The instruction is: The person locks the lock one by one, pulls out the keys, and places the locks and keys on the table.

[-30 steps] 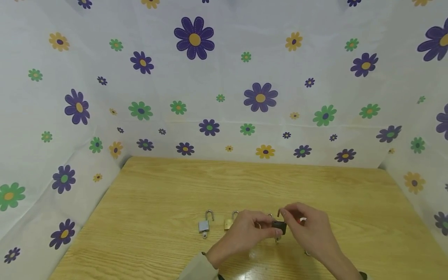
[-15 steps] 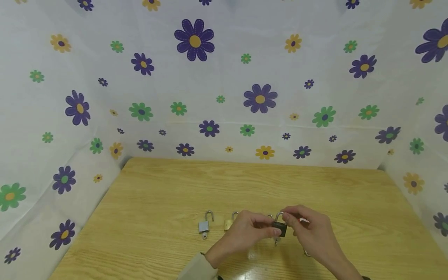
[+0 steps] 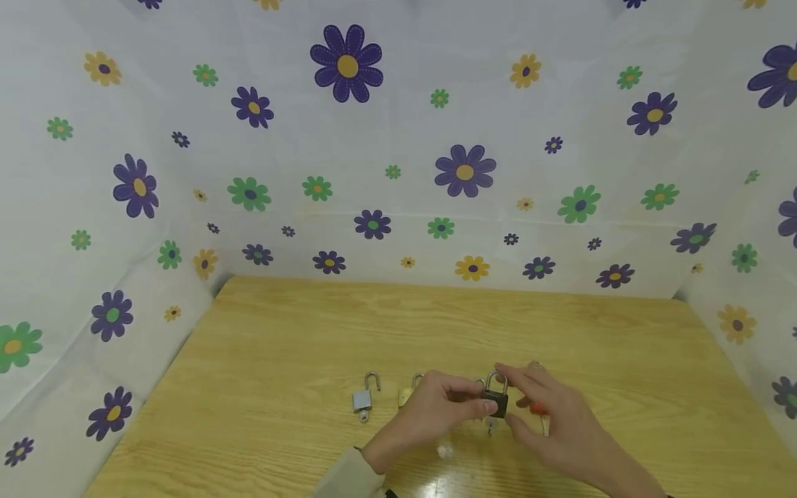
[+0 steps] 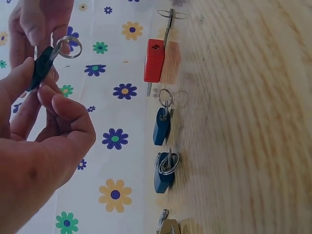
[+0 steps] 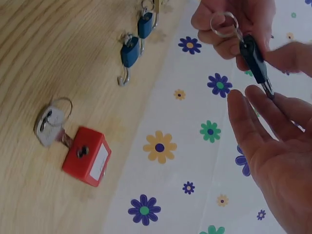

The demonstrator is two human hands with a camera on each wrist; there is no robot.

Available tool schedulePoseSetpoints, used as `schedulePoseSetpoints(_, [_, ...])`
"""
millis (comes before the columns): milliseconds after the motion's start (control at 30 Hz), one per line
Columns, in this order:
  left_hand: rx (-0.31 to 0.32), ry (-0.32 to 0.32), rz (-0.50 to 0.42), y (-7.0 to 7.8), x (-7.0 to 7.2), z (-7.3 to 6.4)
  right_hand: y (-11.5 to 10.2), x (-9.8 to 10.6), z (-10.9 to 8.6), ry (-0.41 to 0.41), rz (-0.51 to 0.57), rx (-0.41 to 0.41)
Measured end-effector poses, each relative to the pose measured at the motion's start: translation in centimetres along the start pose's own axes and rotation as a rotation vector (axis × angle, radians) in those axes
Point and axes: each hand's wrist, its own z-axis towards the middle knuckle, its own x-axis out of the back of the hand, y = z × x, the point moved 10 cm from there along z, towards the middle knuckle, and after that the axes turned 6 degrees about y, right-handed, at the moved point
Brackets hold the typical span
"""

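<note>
A black padlock is held up off the table between the thumb and fingers of my left hand. Its silver shackle arches upward, and a key with a ring hangs from its underside. My right hand is spread beside it with fingers extended, fingertips right at the shackle and thumb low by the body. In the right wrist view the right fingers lie nearly straight at the shackle end, not curled round it. The left fingers partly hide the padlock's face in the head view.
A row of padlocks with keys stands on the wooden table: silver, brass, two blue ones, near and far, and a red one. Flowered cloth walls the back and sides.
The right hand has gone from pinching the shackle to loosened, straighter fingers, its thumb dropping lower. The black padlock has turned so its shackle shows as a full arch. The left hand keeps its hold.
</note>
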Motion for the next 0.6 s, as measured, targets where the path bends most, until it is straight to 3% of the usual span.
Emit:
schedulePoseSetpoints(167, [-0.011,-0.018,-0.025,-0.1,-0.3,0.1,-0.2,-0.5,-0.1,-0.057,-0.029,0.082])
schedulePoseSetpoints(433, [-0.011,-0.023,-0.038,0.1,-0.6,0.0,-1.5,0.0,-0.3,0.021,-0.091,0.280])
schedulePoseSetpoints(600, [-0.010,-0.025,-0.031,0.2,-0.6,-0.1,-2.1,0.0,-0.3,0.059,-0.121,0.338])
